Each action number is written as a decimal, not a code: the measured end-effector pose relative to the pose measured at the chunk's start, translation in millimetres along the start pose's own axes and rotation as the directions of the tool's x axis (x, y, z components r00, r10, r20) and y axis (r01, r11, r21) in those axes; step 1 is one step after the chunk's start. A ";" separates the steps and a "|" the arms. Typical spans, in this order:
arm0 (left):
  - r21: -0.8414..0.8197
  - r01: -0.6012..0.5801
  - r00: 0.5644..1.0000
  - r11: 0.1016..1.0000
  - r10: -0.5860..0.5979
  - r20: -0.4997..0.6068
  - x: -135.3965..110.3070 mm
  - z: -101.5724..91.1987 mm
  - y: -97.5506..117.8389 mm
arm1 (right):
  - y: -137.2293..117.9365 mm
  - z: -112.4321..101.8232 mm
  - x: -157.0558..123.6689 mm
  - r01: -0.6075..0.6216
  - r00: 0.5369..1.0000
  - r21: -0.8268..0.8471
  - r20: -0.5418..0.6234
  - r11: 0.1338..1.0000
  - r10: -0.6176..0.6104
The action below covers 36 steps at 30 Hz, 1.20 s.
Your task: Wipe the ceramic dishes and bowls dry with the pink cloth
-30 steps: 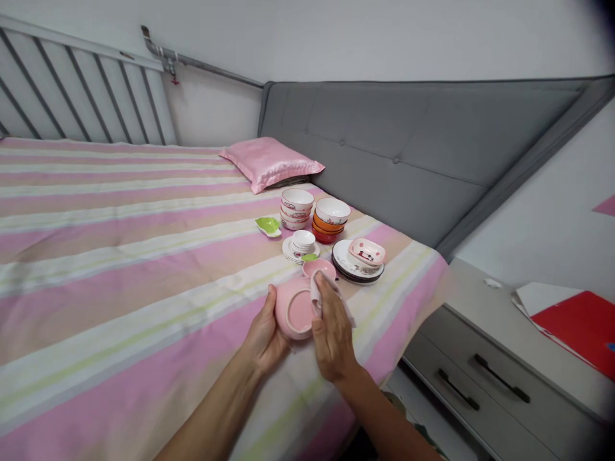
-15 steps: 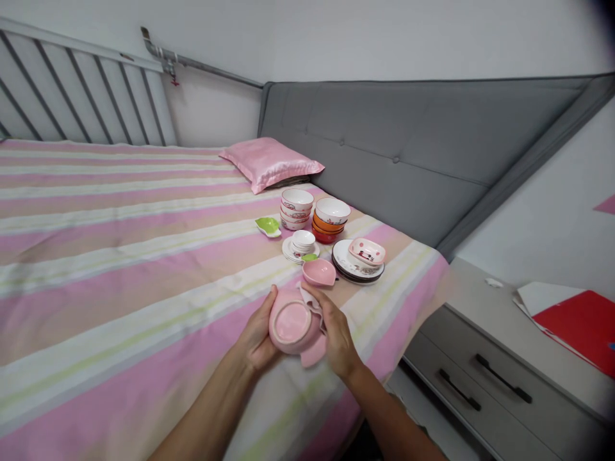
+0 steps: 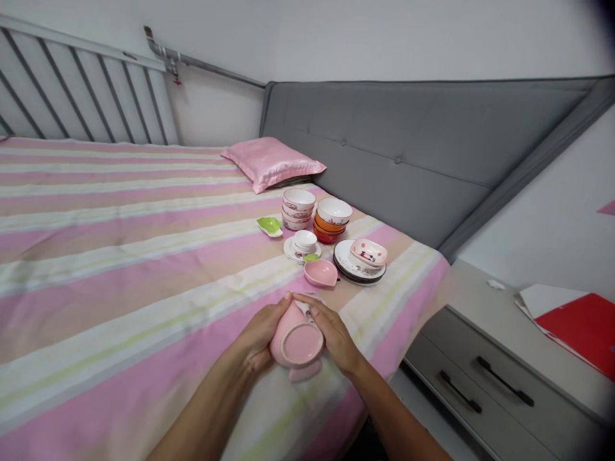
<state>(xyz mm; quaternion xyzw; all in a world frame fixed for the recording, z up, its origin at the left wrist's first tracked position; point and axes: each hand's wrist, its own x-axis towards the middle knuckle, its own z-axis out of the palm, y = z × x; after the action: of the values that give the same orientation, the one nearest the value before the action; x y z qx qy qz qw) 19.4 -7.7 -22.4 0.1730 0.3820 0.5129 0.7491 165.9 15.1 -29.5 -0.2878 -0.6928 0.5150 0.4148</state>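
A pink bowl (image 3: 302,346) is held low over the near side of the bed, its round foot ring turned towards me and a tab sticking out at the bottom. My left hand (image 3: 263,333) grips its left side, thumb along the top. My right hand (image 3: 336,336) presses a thin, whitish patterned cloth (image 3: 305,310) against the bowl's right side; its fingers are curled and partly cover the cloth. Just beyond my hands, a pink peach-shaped dish (image 3: 321,273) with a green leaf lies on the bedspread.
Beyond stand stacked white bowls (image 3: 298,208), orange and red bowls (image 3: 330,225), small white dishes (image 3: 305,240), and dark-rimmed plates (image 3: 358,269) carrying a pink rectangular dish (image 3: 369,251). A green leaf-shaped dish (image 3: 270,226) lies left. The grey nightstand (image 3: 480,288) is right, the pink pillow (image 3: 273,160) behind.
The pink bowl has turned in my hands, its foot ring shifting right and down. My left thumb has moved up and right, close to my right fingers.
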 end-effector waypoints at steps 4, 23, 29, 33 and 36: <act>0.216 -0.052 0.999 0.975 0.052 0.007 -10.1 8.6 5.5 | 2.3 1.1 -1.8 -0.089 0.996 -0.006 -0.016 0.996 0.089; 0.311 -0.084 0.996 0.947 0.090 -0.003 -15.9 9.9 11.4 | 0.4 9.6 1.1 -0.186 0.958 0.333 -0.146 0.924 0.245; 0.452 -0.125 0.992 0.883 0.100 0.078 -12.9 7.8 5.4 | 0.5 7.2 2.3 -0.229 0.919 0.325 -0.238 0.918 0.314; 0.521 -0.140 0.989 0.842 0.099 0.106 -10.4 5.7 0.6 | 0.4 7.3 0.6 -0.181 0.955 0.229 -0.190 0.956 0.227; 0.540 -0.137 0.990 0.831 0.091 0.112 -11.3 5.8 1.2 | 1.6 8.1 -0.6 -0.172 0.969 0.205 -0.141 0.963 0.203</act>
<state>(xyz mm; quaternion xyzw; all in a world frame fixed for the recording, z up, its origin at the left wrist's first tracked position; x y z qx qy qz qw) 20.9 -16.7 -13.4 0.4224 0.4705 0.4191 0.6516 159.1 11.3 -32.2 -0.3517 -0.5737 0.5913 0.4444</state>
